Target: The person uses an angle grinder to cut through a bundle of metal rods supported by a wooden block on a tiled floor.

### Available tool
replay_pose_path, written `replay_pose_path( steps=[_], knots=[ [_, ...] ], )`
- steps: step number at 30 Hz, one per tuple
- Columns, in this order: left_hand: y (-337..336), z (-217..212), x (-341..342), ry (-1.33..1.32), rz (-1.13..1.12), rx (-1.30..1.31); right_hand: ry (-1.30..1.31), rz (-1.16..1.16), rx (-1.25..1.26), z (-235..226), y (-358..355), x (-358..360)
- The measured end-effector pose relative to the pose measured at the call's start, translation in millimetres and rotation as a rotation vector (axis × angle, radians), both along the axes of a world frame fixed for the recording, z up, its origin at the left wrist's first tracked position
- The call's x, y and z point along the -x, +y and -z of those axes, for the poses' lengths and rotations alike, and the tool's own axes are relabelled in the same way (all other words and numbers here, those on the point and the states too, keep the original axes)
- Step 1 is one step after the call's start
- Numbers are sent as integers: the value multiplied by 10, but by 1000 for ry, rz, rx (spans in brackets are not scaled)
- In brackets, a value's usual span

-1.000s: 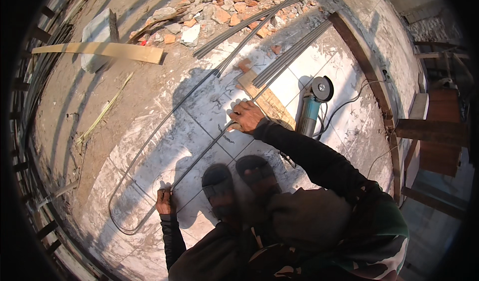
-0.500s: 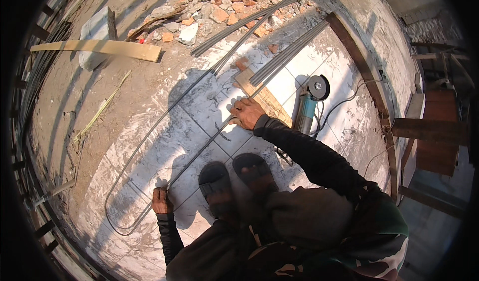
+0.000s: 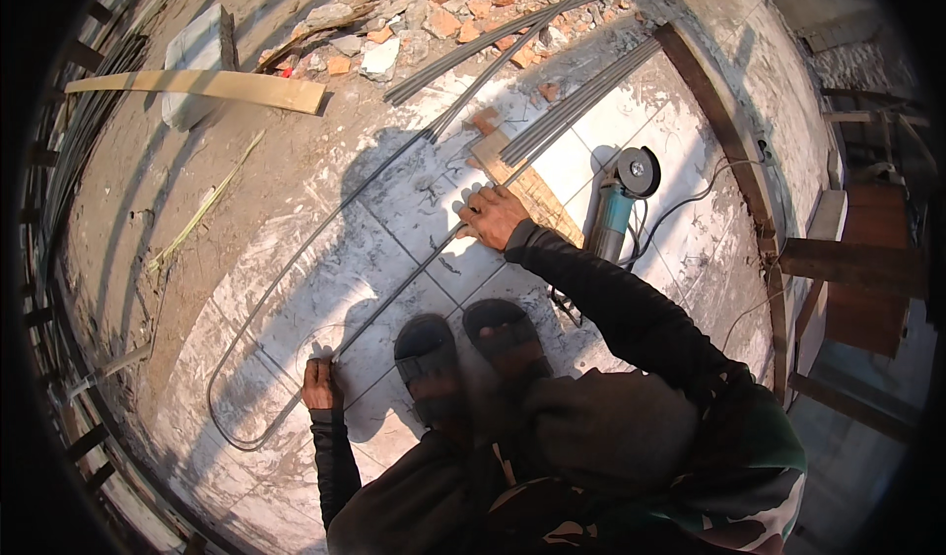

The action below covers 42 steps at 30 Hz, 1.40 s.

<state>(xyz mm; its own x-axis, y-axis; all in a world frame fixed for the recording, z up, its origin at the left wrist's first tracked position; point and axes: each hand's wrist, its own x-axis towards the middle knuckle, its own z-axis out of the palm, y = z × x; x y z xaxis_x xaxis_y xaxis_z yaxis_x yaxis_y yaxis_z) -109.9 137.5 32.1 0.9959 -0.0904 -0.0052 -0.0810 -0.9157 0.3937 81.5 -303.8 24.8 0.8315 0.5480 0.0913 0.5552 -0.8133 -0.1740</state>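
A thin grey steel rod (image 3: 394,301) lies slantwise over the white floor tiles in front of my sandalled feet. My left hand (image 3: 317,386), at the lower left, has its fingers closed on the rod's near stretch. Farther up and to the right, my right hand (image 3: 493,217) is curled around the same rod, beside a piece of plywood (image 3: 537,200). Past the left hand the rod appears to run on into a wide U-shaped bend (image 3: 213,397). To the right of the plywood stands an angle grinder (image 3: 613,218) with a dark disc, untouched.
Cut steel rods (image 3: 581,102) lie bundled beyond the plywood. More long rods (image 3: 488,53) reach toward a pile of broken brick (image 3: 443,18). The grinder's cord (image 3: 680,200) trails right toward a dark beam (image 3: 719,127). A pale plank (image 3: 217,89) rests across a white block (image 3: 197,53) at far left.
My left hand has moved slightly up, and the rod's bend has shifted a little with it. My right hand keeps its hold; the whole view has shifted slightly.
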Motion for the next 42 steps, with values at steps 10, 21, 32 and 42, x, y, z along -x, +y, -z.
replay_pose_path(
  steps=[10,21,32,42],
  knots=[
    [-91,-53,-128,25,71,-9,-50,319,-355,-725,-199,257],
    [-621,-93,-603,12,242,57,359,1418,-614,-80,-2073,1064],
    [-817,71,-874,-41,449,-21,391,1400,-757,-24,-1894,893],
    [-746,175,-853,-89,424,21,358,1415,-698,72,-1979,901]
  ],
)
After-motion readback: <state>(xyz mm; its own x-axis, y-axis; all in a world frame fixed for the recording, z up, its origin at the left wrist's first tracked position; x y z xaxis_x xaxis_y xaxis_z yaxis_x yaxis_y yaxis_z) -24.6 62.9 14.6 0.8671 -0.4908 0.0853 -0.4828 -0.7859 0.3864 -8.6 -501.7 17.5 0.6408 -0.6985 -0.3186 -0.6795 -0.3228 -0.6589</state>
